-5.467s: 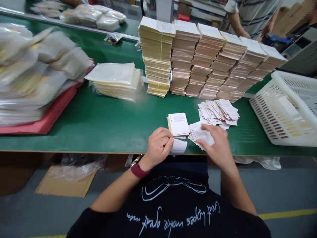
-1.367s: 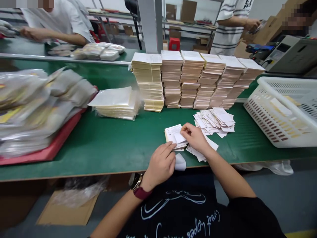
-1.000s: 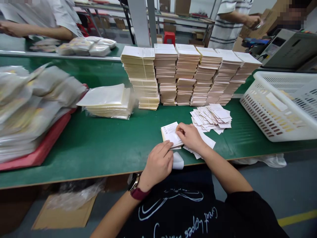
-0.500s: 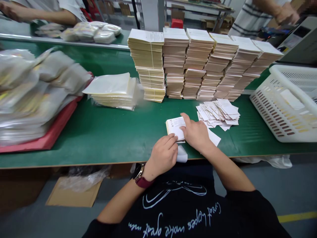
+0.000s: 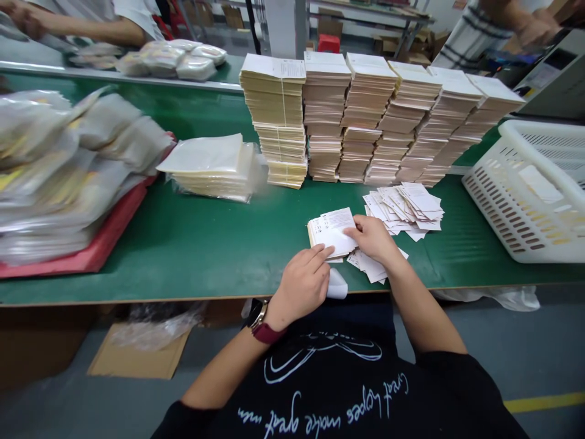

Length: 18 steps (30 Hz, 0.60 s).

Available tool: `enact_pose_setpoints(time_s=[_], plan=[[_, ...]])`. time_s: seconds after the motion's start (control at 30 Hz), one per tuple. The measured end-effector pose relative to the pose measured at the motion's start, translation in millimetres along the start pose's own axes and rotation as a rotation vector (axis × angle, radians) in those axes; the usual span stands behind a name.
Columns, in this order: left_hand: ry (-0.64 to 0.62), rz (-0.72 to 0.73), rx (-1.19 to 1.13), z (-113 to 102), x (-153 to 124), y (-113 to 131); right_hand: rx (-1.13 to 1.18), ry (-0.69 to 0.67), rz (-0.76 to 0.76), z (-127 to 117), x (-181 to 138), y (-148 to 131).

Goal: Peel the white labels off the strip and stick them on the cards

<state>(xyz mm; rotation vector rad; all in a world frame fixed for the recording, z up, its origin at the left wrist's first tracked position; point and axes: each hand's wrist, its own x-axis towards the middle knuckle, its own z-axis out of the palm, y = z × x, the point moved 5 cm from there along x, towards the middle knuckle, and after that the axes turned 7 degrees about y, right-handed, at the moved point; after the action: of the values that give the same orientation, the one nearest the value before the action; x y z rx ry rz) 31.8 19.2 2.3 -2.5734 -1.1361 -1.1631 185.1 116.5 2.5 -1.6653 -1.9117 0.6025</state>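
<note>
The right hand [image 5: 372,239] rests its fingers on a stack of printed cards [image 5: 331,231] on the green workbench [image 5: 205,256]; the left hand [image 5: 302,289] touches the stack's near edge, beside loose cards [image 5: 404,207].

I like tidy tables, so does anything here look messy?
Yes: the loose paper cards on the green workbench lie in a jumbled heap, unlike the neat tall stacks just behind them.
</note>
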Motion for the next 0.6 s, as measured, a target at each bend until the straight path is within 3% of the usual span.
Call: enact_pose_setpoints(time_s=[0.1, 0.23, 0.3, 0.4, 0.47, 0.6], plan=[[-0.005, 0.006, 0.003, 0, -1, 0, -0.12, 0.121, -0.047, -12, -7, -7], [0.073, -0.053, -0.083, -7, -2, -5, -0.035, 0.163, 0.013, -41, -26, 10], [0.128, -0.12, -0.176, -12, -3, -10, -0.156, 0.152, 0.032, -56, -39, 24], [0.155, -0.197, -0.29, -15, -2, -15, -0.349, 0.306, 0.012, -71, -61, 30], [0.153, -0.218, -0.327, -15, -2, -17, -0.216, 0.347, -0.043, -63, -76, 20], [0.166, -0.236, -0.329, -14, -1, -15, 0.273, 0.148, -0.13, -18, -96, -12]])
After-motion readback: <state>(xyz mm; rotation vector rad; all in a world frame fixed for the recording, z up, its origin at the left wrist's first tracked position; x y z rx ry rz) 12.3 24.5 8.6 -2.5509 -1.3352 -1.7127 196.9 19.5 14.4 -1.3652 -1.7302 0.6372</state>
